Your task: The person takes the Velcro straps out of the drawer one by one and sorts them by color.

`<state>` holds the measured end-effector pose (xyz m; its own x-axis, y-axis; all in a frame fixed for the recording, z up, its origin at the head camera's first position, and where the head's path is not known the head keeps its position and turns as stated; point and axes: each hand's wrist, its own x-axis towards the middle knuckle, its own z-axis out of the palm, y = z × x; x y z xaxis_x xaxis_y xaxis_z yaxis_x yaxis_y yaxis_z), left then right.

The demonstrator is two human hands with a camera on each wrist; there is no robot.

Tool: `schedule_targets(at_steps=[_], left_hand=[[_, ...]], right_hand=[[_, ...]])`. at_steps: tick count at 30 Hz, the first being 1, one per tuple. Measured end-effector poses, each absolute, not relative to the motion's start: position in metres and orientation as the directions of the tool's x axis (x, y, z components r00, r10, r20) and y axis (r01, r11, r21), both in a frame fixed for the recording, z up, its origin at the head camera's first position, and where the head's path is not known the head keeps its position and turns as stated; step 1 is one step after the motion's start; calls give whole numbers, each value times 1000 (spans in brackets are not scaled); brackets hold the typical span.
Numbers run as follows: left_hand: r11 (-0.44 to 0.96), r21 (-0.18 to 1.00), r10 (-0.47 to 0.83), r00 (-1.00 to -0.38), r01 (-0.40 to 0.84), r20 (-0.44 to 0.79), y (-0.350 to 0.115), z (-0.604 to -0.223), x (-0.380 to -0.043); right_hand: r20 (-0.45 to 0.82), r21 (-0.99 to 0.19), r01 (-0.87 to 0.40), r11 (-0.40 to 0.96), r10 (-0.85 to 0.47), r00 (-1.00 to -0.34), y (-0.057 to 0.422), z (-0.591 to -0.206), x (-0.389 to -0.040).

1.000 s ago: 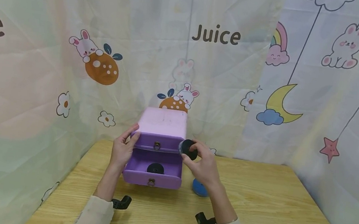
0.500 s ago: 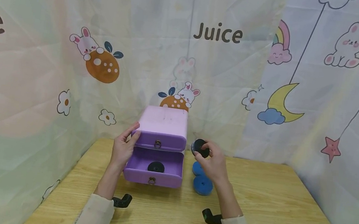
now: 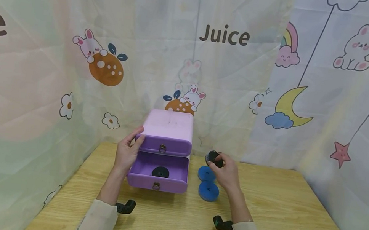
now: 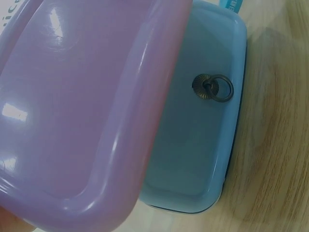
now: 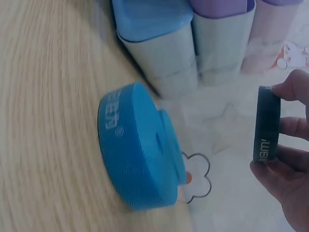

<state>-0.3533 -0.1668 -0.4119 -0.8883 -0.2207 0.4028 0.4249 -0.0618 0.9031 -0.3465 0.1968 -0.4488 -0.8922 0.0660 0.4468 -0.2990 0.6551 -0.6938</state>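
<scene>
A small cabinet with a pink top (image 3: pixel 169 124) stands mid-table, its purple upper drawer (image 3: pixel 175 147) pushed in. The purple drawer below (image 3: pixel 175 186) is pulled out and has a black disc (image 3: pixel 161 172) inside. My left hand (image 3: pixel 127 154) holds the cabinet's left front corner, thumb at the front and fingers along the side. To the right, my right hand (image 3: pixel 229 173) pinches another black disc (image 5: pixel 267 124) by its rim, clear of the table, pale lettering on its edge. Nearby are two blue discs, one nearer (image 3: pixel 208 191) and one farther back (image 3: pixel 206 173).
The wooden table (image 3: pixel 282 215) meets a printed cloth backdrop (image 3: pixel 228 97). A blue drawer front (image 4: pixel 193 140) with a ring pull shows under the purple one in the left wrist view.
My right hand has carried its black disc right and lower, away from the cabinet. Both blue discs now show. My left hand stays at the corner.
</scene>
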Motion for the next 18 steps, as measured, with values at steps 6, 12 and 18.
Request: schedule_targets(at_steps=[6, 12, 18], left_hand=[[-66, 899, -224, -884, 434, 410, -167, -412, -353], [-64, 900, -216, -887, 431, 409, -167, -413, -353], [-76, 893, -212, -883, 443, 419, -167, -414, -356]], right_hand=[[417, -694, -259, 672, 82, -905, 209, -458, -351], [341, -700, -184, 690, 97, -935, 221, -469, -352], [292, -689, -130, 713, 109, -950, 229, -477, -353]])
